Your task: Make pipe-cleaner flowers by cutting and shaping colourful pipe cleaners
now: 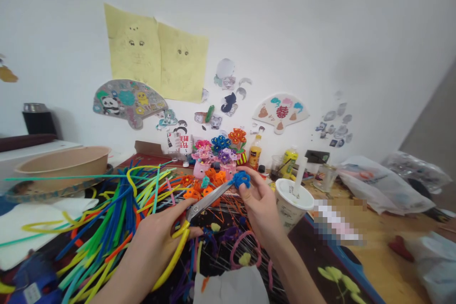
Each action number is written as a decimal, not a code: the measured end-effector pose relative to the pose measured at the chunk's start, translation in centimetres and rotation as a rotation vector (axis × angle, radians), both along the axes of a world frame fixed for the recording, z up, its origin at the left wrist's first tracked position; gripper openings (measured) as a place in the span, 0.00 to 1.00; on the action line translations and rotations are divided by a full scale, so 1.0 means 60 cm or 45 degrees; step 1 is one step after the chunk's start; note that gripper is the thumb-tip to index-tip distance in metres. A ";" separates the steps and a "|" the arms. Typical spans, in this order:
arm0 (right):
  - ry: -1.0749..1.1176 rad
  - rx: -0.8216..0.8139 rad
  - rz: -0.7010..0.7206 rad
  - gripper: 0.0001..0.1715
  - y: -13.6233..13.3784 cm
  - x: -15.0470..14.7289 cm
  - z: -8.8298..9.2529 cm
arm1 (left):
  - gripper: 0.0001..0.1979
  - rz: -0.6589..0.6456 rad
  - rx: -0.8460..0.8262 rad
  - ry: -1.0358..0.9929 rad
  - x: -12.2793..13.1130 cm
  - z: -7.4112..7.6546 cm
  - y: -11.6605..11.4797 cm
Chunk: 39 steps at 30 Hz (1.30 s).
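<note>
In the head view my left hand is closed around scissors with yellow handles and grey blades that point up to the right. The blade tips meet the left edge of a small blue pipe-cleaner flower, and I cannot tell whether they cut into it. Pinched between the thumb and fingers of my right hand is that blue flower. Behind the blades lie orange pipe-cleaner flowers. Left of my left hand spreads a heap of blue, green, yellow and orange pipe cleaners.
A lidded drink cup with a straw stands close to my right wrist. Pink pots with finished flowers and a juice bottle line the back. A beige basin sits left; plastic bags lie right.
</note>
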State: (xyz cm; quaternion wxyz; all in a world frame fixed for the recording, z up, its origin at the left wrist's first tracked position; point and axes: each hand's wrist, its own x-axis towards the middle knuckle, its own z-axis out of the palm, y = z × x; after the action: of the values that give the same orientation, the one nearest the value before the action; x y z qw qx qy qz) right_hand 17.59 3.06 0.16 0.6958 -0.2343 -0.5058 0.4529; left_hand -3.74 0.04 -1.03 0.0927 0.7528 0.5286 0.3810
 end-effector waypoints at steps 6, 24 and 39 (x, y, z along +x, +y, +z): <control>0.006 -0.003 -0.019 0.19 -0.002 0.000 0.004 | 0.22 -0.013 -0.004 -0.044 0.001 -0.003 -0.001; 0.017 0.020 0.014 0.18 0.000 0.000 0.002 | 0.21 -0.114 -0.112 -0.042 -0.001 -0.002 0.001; 0.023 0.032 0.044 0.16 0.002 0.003 0.003 | 0.17 -0.204 -0.091 0.051 0.002 -0.014 -0.001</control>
State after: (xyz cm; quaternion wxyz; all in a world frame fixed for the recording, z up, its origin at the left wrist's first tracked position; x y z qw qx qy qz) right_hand 17.77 3.16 0.32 0.6954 -0.2127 -0.5089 0.4607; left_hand -3.60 0.00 -1.86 0.1391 0.7965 0.4815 0.3383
